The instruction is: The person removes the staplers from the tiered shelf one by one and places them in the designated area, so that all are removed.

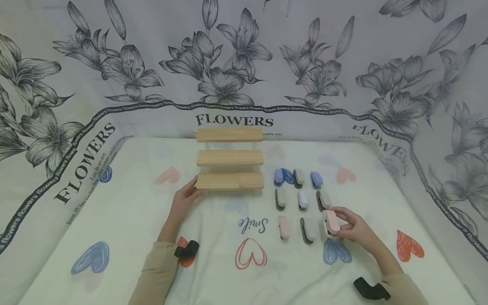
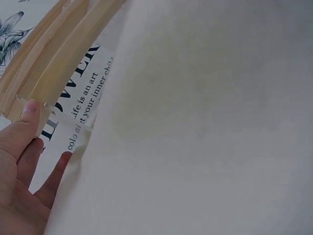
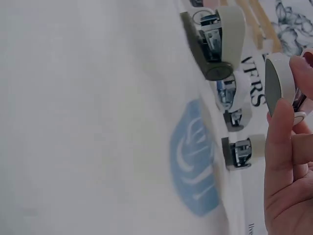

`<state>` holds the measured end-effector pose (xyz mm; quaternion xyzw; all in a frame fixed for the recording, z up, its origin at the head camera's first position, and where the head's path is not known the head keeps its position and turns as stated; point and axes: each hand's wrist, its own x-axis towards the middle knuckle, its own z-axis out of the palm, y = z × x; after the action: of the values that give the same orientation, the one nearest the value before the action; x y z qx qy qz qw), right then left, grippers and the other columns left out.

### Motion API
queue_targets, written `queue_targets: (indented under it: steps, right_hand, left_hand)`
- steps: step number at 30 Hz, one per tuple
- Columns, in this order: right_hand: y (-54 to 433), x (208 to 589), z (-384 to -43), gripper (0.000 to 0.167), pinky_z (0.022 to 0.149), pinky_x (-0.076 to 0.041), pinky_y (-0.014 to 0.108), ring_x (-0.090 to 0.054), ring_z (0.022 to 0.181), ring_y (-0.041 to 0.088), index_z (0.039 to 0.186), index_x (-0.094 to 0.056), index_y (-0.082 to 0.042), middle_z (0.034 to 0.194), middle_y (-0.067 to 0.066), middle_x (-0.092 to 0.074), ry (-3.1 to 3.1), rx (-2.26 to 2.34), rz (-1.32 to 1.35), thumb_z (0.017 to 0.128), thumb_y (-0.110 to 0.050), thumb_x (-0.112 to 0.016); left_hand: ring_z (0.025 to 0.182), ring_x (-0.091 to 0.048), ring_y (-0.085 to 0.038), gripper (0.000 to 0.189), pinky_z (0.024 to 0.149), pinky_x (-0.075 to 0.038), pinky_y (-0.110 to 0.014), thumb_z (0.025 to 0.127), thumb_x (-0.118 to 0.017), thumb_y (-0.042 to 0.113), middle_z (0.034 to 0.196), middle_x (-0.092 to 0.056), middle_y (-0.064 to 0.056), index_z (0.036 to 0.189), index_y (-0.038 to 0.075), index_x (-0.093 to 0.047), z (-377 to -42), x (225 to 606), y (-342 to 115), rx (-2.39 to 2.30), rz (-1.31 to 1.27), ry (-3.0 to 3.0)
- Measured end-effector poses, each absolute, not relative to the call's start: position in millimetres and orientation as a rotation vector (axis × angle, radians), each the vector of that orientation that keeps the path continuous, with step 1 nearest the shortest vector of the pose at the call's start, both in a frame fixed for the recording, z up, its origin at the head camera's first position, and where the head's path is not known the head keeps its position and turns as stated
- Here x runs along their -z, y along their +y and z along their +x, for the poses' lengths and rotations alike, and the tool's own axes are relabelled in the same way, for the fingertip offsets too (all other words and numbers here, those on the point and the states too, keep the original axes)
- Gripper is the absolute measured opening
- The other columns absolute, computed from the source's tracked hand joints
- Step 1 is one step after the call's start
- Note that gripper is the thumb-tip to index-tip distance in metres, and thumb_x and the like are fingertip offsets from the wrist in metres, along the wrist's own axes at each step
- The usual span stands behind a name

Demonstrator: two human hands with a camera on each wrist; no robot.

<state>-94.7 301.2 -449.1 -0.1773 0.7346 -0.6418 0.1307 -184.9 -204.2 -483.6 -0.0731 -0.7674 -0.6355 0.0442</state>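
Observation:
A three-tier rack with wooden slats (image 1: 230,158) stands at the back middle of the table. My left hand (image 1: 184,201) grips the left end of its lowest slat, with the thumb (image 2: 30,110) on the wood in the left wrist view. My right hand (image 1: 354,226) pinches a pink mini stapler (image 1: 332,223) between thumb and fingers at the near right corner of a group of staplers. In the right wrist view the held stapler's pale rounded base (image 3: 275,83) faces the camera. Beside it lie a grey stapler (image 1: 306,231) and another pink stapler (image 1: 284,228).
More staplers lie in rows behind: a lavender one (image 1: 303,200), grey ones (image 1: 280,199) and blue ones (image 1: 316,179). A pale cloth (image 1: 213,271) with printed hearts covers the table. Flower-printed fabric (image 1: 289,76) hangs at the back and sides.

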Motion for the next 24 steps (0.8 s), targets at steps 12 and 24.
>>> queue_targets:
  steps: [12, 24]
  right_hand:
    - [309.8, 473.1, -88.5, 0.060, 0.044, -0.045, 0.025, -0.050, 0.049, 0.006, 0.128, -0.037, 0.001, 0.116, -0.019, -0.050, 2.251, 1.733, -0.421, 0.075, 0.006, -0.066]
    - [301.4, 464.3, -88.5, 0.070, 0.039, -0.039, 0.024, -0.043, 0.041, 0.006, 0.134, -0.037, -0.001, 0.050, -0.003, -0.047, 2.485, 1.381, -0.314, 0.075, -0.014, -0.073]
  left_hand:
    - [0.091, -0.054, 0.001, 0.057, 0.078, -0.042, -0.015, 0.085, -0.061, 0.010, 0.128, -0.044, -0.020, 0.135, 0.000, -0.035, -172.2, 461.0, -205.0, 1.958, -0.239, -2.344]
    - [0.105, -0.053, -0.021, 0.060, 0.085, -0.042, -0.024, 0.084, -0.064, 0.022, 0.132, -0.042, -0.014, 0.136, 0.007, -0.037, -181.2, 477.7, -216.6, 1.902, -0.199, -2.377]
